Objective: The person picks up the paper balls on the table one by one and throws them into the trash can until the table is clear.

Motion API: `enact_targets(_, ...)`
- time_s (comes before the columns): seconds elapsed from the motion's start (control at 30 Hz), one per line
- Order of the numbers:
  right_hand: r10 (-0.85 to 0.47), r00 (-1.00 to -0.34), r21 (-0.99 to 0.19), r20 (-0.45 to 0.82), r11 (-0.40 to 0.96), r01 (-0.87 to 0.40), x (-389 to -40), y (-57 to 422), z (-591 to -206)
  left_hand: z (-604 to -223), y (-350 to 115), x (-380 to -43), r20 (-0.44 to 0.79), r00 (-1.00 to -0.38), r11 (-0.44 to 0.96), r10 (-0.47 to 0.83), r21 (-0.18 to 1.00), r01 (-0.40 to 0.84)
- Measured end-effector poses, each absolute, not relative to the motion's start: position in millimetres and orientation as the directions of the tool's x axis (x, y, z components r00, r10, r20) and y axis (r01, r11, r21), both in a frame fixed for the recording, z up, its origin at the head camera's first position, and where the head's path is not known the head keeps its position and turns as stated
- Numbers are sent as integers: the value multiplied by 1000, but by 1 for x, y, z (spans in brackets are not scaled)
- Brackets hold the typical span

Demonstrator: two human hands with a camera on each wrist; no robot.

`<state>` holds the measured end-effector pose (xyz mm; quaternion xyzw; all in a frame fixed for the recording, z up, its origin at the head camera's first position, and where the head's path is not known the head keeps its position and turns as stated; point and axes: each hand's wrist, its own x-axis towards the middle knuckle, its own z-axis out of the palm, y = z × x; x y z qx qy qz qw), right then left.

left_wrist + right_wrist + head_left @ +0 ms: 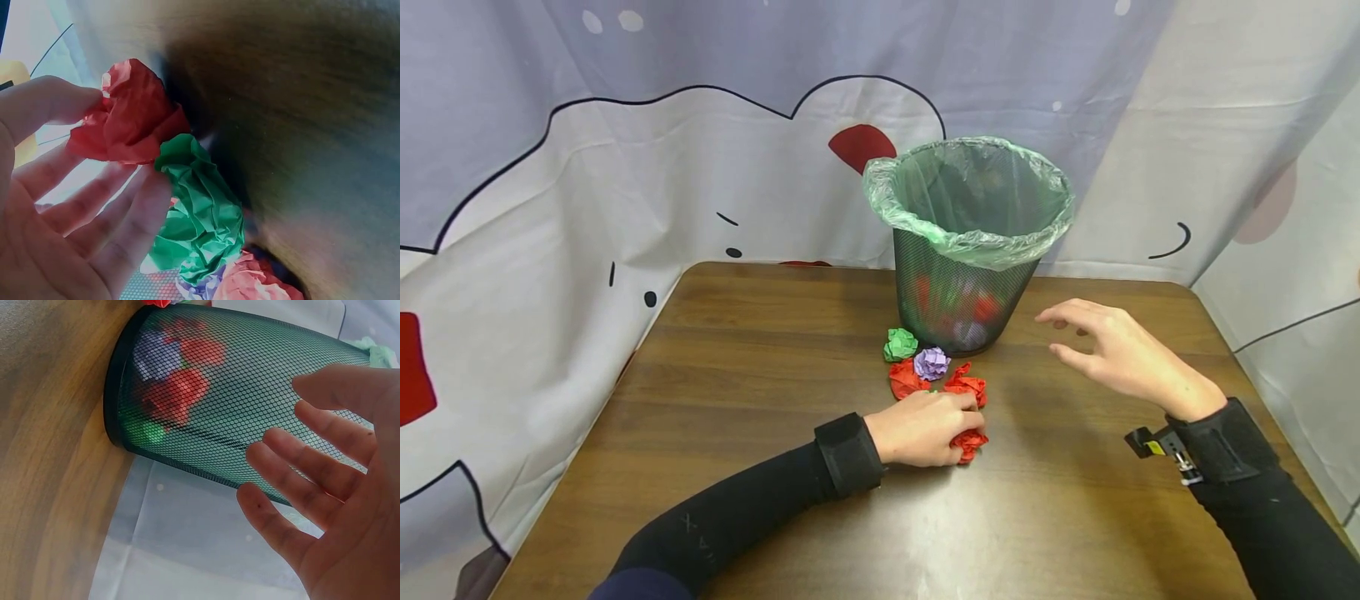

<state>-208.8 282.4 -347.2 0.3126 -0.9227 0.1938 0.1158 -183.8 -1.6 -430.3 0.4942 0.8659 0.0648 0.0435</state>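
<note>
My left hand [925, 427] is low over the table, its thumb and fingers around a red crumpled paper ball [128, 115]. Right beside those fingers lies a green crumpled paper ball [200, 215], mostly hidden under the hand in the head view. Beyond them sit two more red paper balls [966, 384], a purple one [932, 363] and another green one [899, 344]. To the right of the mesh bin [962, 308], my right hand [1108, 346] hovers with relaxed, spread fingers and holds nothing.
The black mesh bin stands at the back of the wooden table [760, 350], with a green plastic liner [985, 247] folded over its rim. Several red, purple and green balls show through its mesh. A printed curtain [647, 183] hangs close behind the table.
</note>
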Motion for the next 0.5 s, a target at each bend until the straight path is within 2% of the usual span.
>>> enact_targets(0.23,-520,-788,-297,330,735,-610,-208,285,-351,-429,-5,-180,45,-508,495,860,162,854)
enact_targets(0.5,-524,-776,-279,351,732,-621,-209,288,-355,-416,-14,-183,125,-545,501,829,265,824)
